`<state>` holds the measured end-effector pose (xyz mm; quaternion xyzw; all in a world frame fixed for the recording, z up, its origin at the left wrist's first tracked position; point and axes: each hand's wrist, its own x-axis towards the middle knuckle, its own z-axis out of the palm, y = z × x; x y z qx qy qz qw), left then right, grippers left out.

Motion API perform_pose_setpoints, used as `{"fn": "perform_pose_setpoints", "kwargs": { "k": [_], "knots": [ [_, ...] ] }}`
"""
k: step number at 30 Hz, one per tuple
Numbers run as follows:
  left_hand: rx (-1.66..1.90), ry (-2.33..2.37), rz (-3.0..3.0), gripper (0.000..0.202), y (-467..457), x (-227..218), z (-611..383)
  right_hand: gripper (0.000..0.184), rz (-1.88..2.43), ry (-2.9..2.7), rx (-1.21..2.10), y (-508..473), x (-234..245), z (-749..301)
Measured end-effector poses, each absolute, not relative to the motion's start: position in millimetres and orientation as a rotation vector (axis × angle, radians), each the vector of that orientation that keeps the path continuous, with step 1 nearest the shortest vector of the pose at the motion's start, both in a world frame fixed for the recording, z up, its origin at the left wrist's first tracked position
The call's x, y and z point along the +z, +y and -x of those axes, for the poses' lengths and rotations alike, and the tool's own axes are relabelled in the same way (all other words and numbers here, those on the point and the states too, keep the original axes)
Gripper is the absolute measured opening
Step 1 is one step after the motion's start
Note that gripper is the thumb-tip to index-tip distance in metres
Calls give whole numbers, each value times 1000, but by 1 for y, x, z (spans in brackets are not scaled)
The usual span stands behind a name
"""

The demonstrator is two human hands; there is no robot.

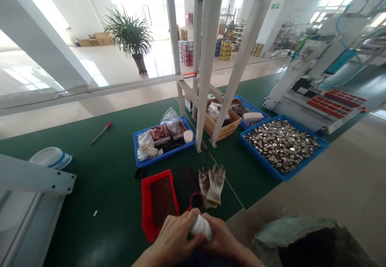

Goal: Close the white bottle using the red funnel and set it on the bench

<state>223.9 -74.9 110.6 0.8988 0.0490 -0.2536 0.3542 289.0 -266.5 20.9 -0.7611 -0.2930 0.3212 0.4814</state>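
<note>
Between my two hands is a small white cylindrical container (201,227), low in the view near my body. The fingers of my left hand (177,231) wrap round its left side. My right hand (221,237) closes on it from the right, its fingers partly hidden. Just beyond my hands a round dark cup with a red rim (196,200) stands on the green table (114,202). Left of it is a red bin (146,206) with brown granular contents. A pair of soiled work gloves (214,186) lies behind and to the right of the cup.
A blue tray (165,157) holds bags and small boxes. Metal frame posts (208,66) rise behind it, beside a wooden box (226,129). Many metal pieces fill another blue tray (285,176) at right. A screwdriver (102,132) lies at left; a sack (295,231) stands lower right.
</note>
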Motion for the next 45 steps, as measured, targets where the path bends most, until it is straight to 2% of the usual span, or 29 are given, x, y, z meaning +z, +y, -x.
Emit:
{"fn": "perform_pose_setpoints", "kwargs": {
  "k": [2, 4, 6, 9, 13, 18, 26, 30, 45],
  "knots": [
    [-564, 258, -2285, 45, -73, 99, -223, 43, 1879, -715, 779, -267, 20, -292],
    [-349, 435, -2035, 46, -71, 85, -224, 51, 1928, -706, 746, -269, 17, -297],
    [-152, 556, -1669, 62, -68, 70, -225, 59, 1986, -702, 693, -273, 11, -304],
    [-79, 616, -1320, 82, -65, 53, -222, 63, 2090, -738, 587, -282, 0, -317],
    [-71, 610, -1125, 84, -66, 40, -211, 63, 2233, -897, 429, -292, -6, -335],
    [-53, 610, -976, 98, -71, 22, -201, 60, 2379, -1117, 221, -292, -1, -350],
    [-24, 649, -850, 83, -78, 18, -188, 62, 2504, -1296, -96, -282, 11, -355],
    [-23, 682, -820, 84, -80, 19, -184, 65, 2521, -1359, -196, -279, 13, -358],
    [-36, 764, -855, 84, -75, 19, -179, 55, 2489, -1528, -391, -272, 17, -363]
  ]
}}
